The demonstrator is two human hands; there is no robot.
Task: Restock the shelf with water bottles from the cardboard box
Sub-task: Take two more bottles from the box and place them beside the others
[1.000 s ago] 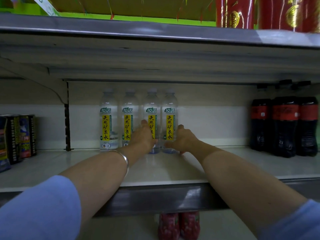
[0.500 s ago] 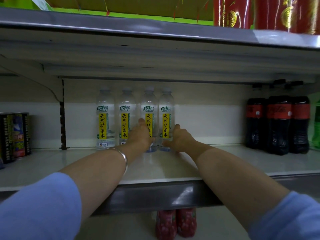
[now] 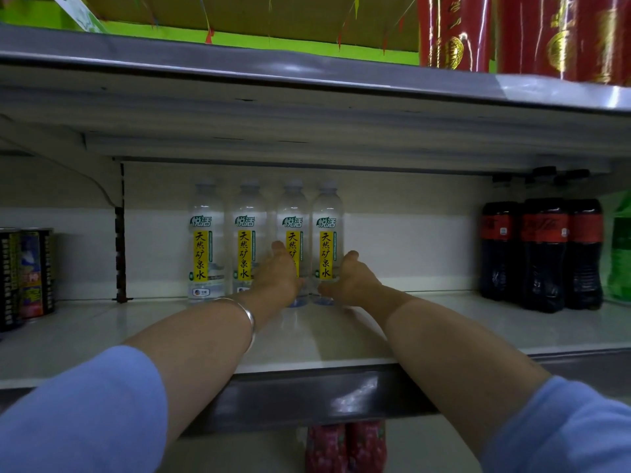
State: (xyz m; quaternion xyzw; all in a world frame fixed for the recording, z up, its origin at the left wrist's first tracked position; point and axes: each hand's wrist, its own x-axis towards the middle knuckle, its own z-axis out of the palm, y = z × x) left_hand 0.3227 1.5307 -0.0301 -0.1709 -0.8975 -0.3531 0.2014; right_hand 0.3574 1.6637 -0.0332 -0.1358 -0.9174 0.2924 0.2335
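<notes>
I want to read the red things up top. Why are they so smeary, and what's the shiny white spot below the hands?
Head view: the red packages sit at the frame's edge, streaked with blur; the yellow labels on the water bottles are sharp. The white spot is glare on the shelf's metal front edge.

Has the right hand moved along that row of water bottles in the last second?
No. The right hand rests at the same spot against the rightmost water bottle, at the lower part of its yellow label, just as before. Only the camera has shifted.
</notes>
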